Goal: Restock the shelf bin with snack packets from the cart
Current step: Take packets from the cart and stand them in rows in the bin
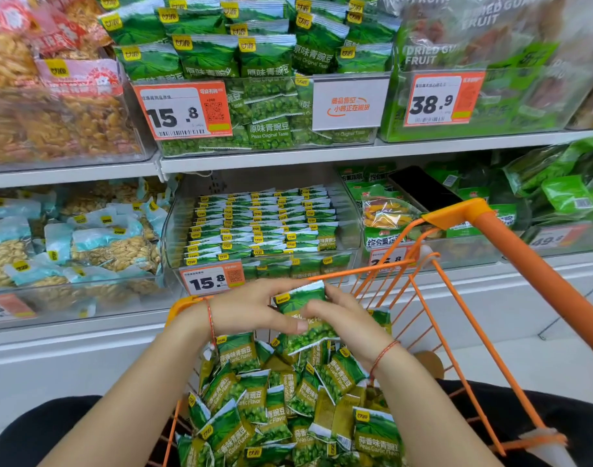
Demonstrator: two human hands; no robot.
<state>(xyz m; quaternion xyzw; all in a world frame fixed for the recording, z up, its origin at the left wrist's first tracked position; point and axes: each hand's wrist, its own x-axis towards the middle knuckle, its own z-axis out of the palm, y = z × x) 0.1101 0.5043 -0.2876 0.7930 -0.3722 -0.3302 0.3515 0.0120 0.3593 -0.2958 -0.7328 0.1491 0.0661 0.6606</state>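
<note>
Both hands hold a small stack of green garlic pea packets (305,318) above the cart. My left hand (254,308) grips the stack from the left, thumb across its front. My right hand (342,315) grips it from the right. Below them the orange wire cart (456,298) holds a loose heap of the same green packets (288,406). Straight ahead on the lower shelf, the clear bin (349,230) holds neat rows of matching packets (261,224), with a 15.8 price tag (211,281) on its front.
The cart's orange handle (537,264) runs along the right. Neighbouring clear bins hold pale-blue nut packets (69,244) at left and green mixed-snack bags (386,210) at right. The upper shelf carries original-taste pea packets (261,62) and dried fruit bags (473,55).
</note>
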